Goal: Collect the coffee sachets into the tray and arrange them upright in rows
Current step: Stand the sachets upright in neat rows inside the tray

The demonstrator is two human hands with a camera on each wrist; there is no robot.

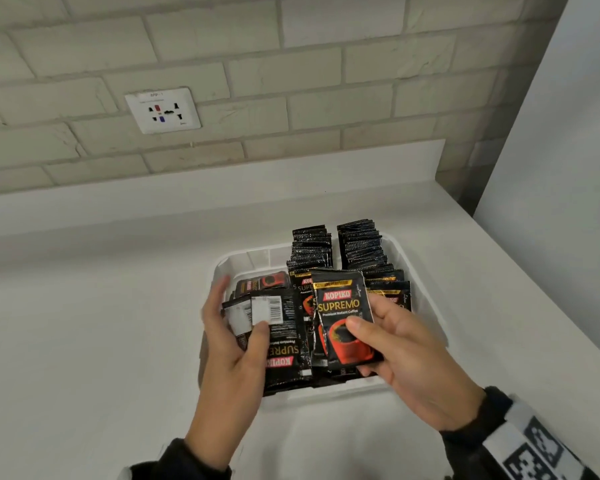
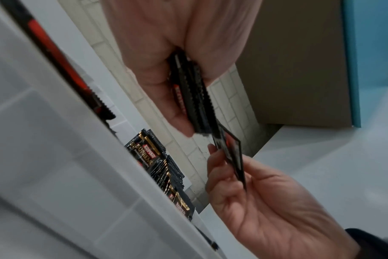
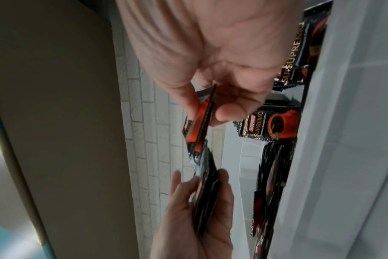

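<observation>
Black "KOPIKO SUPREMO" sachet (image 1: pixel 343 320) pinched in right hand (image 1: pixel 413 355) | left hand (image 1: pixel 229 344) clasps sachet stack (image 1: pixel 281 341) | tray (image 1: pixel 426 271)

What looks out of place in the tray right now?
One sachet lies flat in the tray's left part, while the two rows stand upright. The left hand's bunch is upside down, unlike the right hand's sachet.

Black Kopiko sachets (image 1: pixel 355 252) stand upright in two rows along the white tray's (image 1: pixel 243 259) far-right side; others lie loose near its left wall.
</observation>
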